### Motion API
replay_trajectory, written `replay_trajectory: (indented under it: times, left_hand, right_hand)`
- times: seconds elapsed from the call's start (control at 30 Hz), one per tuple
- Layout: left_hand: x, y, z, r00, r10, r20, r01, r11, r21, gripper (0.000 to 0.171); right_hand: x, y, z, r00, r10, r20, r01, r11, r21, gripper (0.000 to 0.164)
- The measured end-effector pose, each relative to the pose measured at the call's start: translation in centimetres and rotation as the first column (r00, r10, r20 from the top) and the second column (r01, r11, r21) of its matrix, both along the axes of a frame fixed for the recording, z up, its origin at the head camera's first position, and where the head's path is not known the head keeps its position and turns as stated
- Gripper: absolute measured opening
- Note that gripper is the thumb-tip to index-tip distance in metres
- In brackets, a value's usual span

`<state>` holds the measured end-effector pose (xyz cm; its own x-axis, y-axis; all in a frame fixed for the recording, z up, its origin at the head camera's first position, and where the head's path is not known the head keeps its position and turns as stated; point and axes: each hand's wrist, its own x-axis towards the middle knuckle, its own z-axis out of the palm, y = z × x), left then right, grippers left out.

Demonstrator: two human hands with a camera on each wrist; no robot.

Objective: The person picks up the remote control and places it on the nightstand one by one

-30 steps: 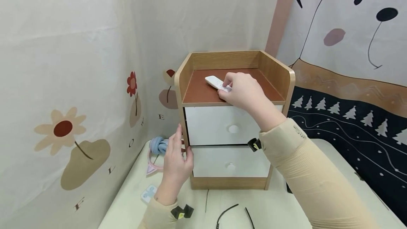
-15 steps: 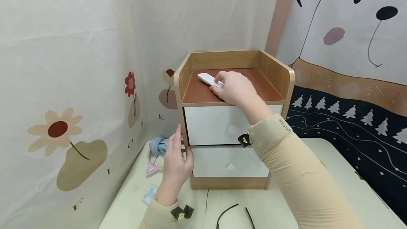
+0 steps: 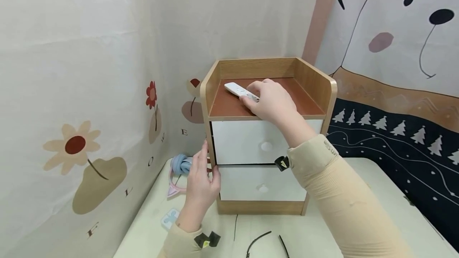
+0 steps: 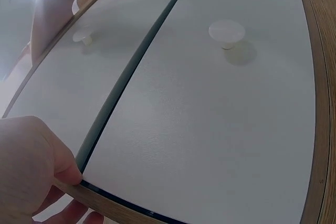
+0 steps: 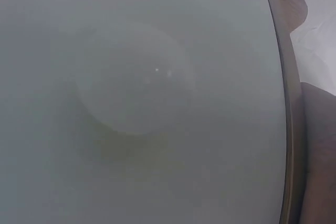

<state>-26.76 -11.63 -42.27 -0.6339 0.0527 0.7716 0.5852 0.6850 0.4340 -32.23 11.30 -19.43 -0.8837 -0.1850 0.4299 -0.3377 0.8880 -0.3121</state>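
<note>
A white remote control (image 3: 241, 91) lies slanted on the brown top of a small wooden cabinet (image 3: 259, 208) with two white drawers. Over the remote's near end is my right hand (image 3: 274, 100), thumb beside it and fingers loosely spread, apparently not gripping; its fingertips are partly hidden. My left hand (image 3: 201, 182) rests against the cabinet's left side with fingers straight up. In the left wrist view, that thumb (image 4: 65, 169) touches the front edge by the gap between the drawers. The right wrist view shows a blurred round drawer knob (image 5: 136, 77).
Left of the cabinet lie a rolled blue cloth-like bundle (image 3: 181, 164), a pink headband-like ring (image 3: 173, 186) and a light blue square item (image 3: 170, 218). Two thin black strips (image 3: 256, 242) lie in front. Printed curtains (image 3: 107, 90) stand behind the table.
The remote moved left across the cabinet top with my right hand. In the latest half second the hand loosened and drew back slightly to the right. My left hand stayed in place.
</note>
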Motion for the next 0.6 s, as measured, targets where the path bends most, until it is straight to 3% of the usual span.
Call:
replay_trajectory:
  times: [0.17, 0.33, 0.6]
  left_hand:
    - [-0.1, -0.1, 0.0, 1.000, -0.001, -0.001, 0.001, 1.000, 0.004, 0.090]
    - [0.0, -0.1, 0.0, 1.000, 0.003, -0.002, -0.003, 1.000, 0.002, 0.091]
    - [0.0, 0.1, 0.0, 1.000, -0.002, -0.006, 0.002, 1.000, 0.010, 0.090]
  right_hand:
    - [1.0, 0.4, -0.9, 0.987, 0.005, -0.158, -0.017, 0.997, -0.071, 0.044]
    - [2.5, 1.2, -2.2, 0.950, 0.008, -0.311, -0.057, 0.987, -0.148, 0.040]
    - [4.7, 2.8, -4.0, 0.840, 0.055, -0.540, -0.179, 0.967, -0.179, 0.037]
